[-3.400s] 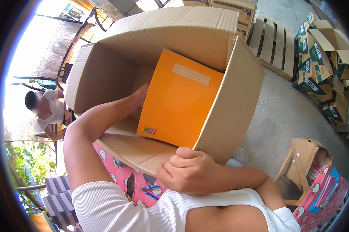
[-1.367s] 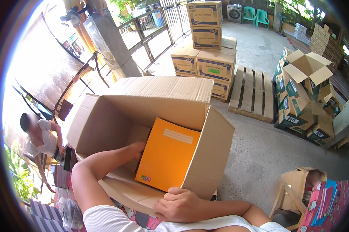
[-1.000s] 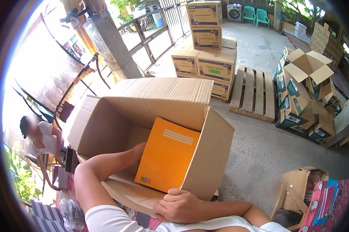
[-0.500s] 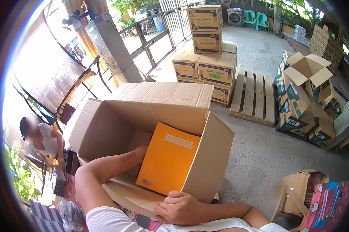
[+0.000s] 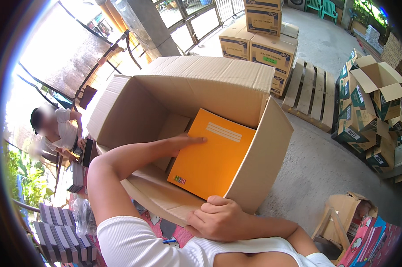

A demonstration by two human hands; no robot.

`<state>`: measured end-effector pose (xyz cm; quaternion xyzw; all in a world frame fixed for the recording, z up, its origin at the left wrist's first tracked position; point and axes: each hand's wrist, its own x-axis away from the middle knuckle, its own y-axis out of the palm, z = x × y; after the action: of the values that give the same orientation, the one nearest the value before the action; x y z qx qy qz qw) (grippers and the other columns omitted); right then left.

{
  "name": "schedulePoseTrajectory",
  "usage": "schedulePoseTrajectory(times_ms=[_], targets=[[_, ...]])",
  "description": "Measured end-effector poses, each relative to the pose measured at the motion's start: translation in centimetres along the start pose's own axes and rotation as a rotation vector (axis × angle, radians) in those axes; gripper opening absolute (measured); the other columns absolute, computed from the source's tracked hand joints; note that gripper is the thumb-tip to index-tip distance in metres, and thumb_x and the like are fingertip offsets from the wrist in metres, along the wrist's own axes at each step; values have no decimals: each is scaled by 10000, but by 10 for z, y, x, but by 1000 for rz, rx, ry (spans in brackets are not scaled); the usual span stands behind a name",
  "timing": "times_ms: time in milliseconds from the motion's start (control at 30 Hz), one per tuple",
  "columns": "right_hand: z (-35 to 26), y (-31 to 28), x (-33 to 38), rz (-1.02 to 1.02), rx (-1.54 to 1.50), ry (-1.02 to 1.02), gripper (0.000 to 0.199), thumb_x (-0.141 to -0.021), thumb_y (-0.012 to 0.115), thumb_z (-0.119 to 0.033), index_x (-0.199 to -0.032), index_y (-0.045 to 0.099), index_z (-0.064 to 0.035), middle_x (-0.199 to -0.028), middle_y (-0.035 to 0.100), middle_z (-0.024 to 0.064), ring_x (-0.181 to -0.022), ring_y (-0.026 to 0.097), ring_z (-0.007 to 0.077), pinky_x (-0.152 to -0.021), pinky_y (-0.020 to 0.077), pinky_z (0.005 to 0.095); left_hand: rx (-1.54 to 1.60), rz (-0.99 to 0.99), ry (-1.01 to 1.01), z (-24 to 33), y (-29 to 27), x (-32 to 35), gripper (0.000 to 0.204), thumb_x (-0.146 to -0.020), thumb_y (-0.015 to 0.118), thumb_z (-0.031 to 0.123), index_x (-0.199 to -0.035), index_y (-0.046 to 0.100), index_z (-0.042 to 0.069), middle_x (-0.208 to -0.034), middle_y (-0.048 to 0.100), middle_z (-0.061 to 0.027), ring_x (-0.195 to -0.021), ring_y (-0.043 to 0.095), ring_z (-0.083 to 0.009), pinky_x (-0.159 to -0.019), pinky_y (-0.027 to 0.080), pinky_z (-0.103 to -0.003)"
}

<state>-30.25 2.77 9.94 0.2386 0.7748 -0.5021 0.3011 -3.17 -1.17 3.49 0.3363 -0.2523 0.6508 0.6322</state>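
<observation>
An open cardboard box [image 5: 272, 147], flaps up, tilts toward me in the middle of the head view. Inside it lies an orange notebook [image 5: 214, 155] with white lines on its cover; whether others lie beneath is hidden. My left hand [image 5: 185, 144] reaches into the box and grips the notebook's left edge, thumb on the cover and the other fingers mostly out of sight. At the near right corner, my right hand [image 5: 218, 218] is closed around the box's rim, just below the notebook's lower corner.
Stacks of dark-covered books [image 5: 63, 242] and a clear plastic bag [image 5: 83, 216] are at lower left, near a seated person [image 5: 58, 129]. Beyond the box stand stacked cartons [image 5: 272, 49] and a wooden pallet [image 5: 310, 95]. Green-and-brown cartons [image 5: 356, 111] pile up at right.
My left thumb now shows on top of the notebook's cover. The view has shifted, so the box and notebook appear higher and farther right. My right hand keeps hold of the rim.
</observation>
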Motion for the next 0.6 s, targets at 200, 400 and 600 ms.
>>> schedulePoseTrajectory(times_ms=[200,400,600], targets=[[-2,2,-4,44,-49,12,207,-748,700,-317,-722,576,-153,-586,452,-44,-582,515,85,-608,405,229,1,273,22,32,32,40,503,-753,785,194,-1167,576,-3,-1070,649,-134,-926,653,-238,-783,543,-383],[-7,-7,-9,-41,-45,5,259,-686,747,-360,-713,594,-153,-574,491,-20,-545,523,140,-597,395,298,-437,690,473,88,42,125,532,-596,884,191,-1026,634,3,-951,671,-113,-803,662,-185,-688,542,-326],[-16,-2,-10,-97,25,5,252,-688,746,-320,-696,578,-133,-584,529,8,-535,529,175,-627,399,320,-63,587,986,47,-35,311,343,-882,607,246,-1150,576,35,-1032,640,-86,-917,627,-182,-783,531,-324]])
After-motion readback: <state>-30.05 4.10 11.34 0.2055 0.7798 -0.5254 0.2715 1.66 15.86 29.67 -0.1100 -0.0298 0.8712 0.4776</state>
